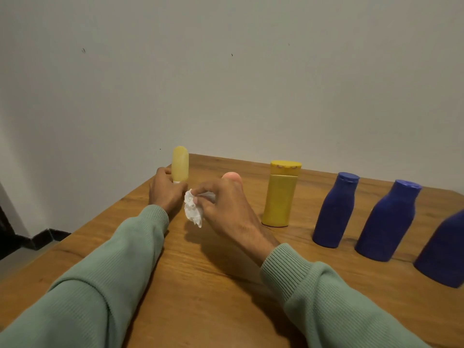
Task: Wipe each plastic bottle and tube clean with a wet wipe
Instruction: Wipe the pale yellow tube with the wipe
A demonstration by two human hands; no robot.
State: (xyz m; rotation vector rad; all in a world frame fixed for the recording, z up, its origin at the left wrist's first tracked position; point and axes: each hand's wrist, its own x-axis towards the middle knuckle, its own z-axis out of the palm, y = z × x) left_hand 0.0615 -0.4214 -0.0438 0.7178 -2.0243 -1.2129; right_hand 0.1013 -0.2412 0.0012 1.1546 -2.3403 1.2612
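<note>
Head cam, looking down at the wooden table (226, 285). L hand (164, 193) is wrapped round the lower end of the yellow tube (180, 163), fingers curled. Tube stands upright near the table's far-left corner, rounded end up. R hand (226, 202) sits just beside it, thumb & fingertips pinching the wet wipe (192, 210), a crumpled white wad hanging between both hands, below the tube. Can't tell if it touches the L hand. Pink tube (232, 175) peeks out behind the R hand, mostly hidden. Further right, w/ gaps between: yellow bottle (281, 197) upright, cap on, then three blue bottles (336, 212) in a row, the last cut off by the frame edge. Green sleeves (113, 272) on both arms.
</note>
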